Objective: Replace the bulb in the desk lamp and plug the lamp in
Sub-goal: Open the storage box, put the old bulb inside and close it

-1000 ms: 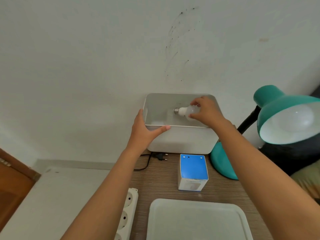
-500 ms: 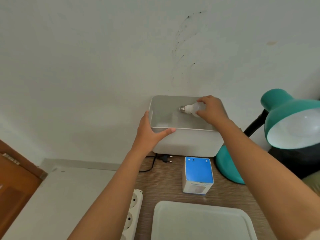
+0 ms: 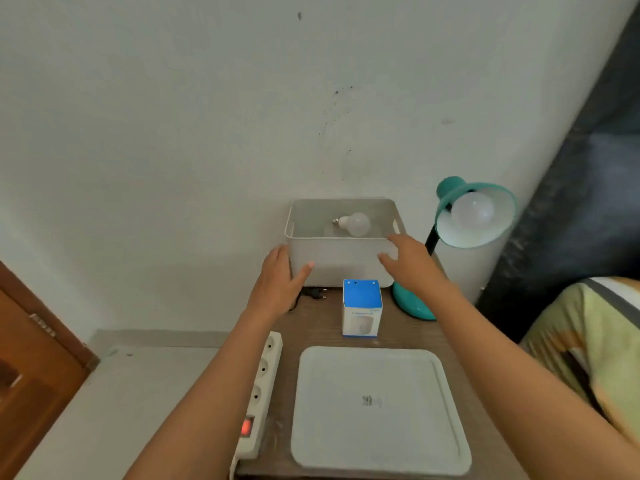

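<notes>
A loose bulb (image 3: 355,224) lies on its side in the bin (image 3: 341,259) by the lamp (image 3: 474,216), both hands open and empty, left hand (image 3: 278,284) against the bin's corner, right hand (image 3: 408,261) at its front rim; it looks light, smooth and fragile, best held gently round the globe

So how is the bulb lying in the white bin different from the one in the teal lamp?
The bulb in the bin lies loose on its side with its metal screw base showing; the bulb in the lamp is seated inside the teal shade, its base hidden. The bin bulb looks smaller in this view, though it may just sit farther away. Both are frosted white, rounded and unlit.
</notes>
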